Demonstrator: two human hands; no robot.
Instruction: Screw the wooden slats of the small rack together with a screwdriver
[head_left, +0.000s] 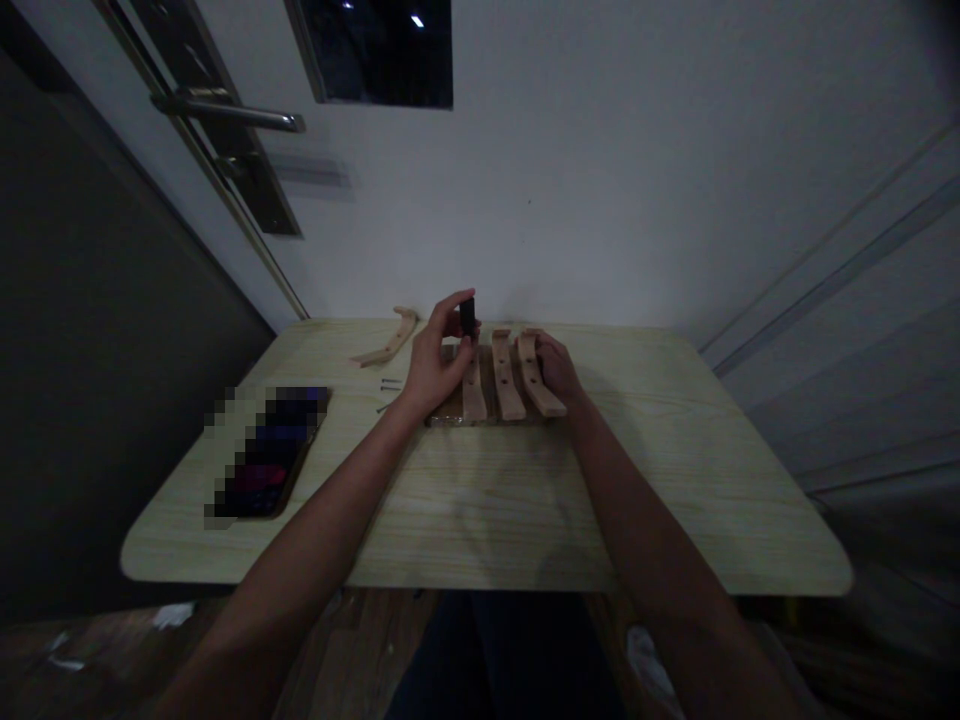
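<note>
From the head camera I see my left hand (435, 362) raised just above the far middle of the table (525, 520), its fingers closed around a small dark upright object (467, 316), pinched near the tip; I cannot tell what the object is, perhaps a short tool handle. My right hand (556, 368) lies flat and curled against the right side of a wooden assembly (495, 388), pressing it to the table rather than gripping anything I can make out.

The assembly sits at the far centre of the table, near the wall: three pale wooden slats (506, 378) laid side by side across a darker base, each slat showing small dark holes. I judge the step in hand to be fastening the slats to the base, with the left slat under the dark object. The next move seems to call for a steady brace from the right hand while the left lines up over a hole.

To the left, a curved spare wooden piece (390, 342) lies apart, with a few thin nails or screws (390, 390) just beside it, and a phone (266, 455) rests nearer the table's left edge.
</note>
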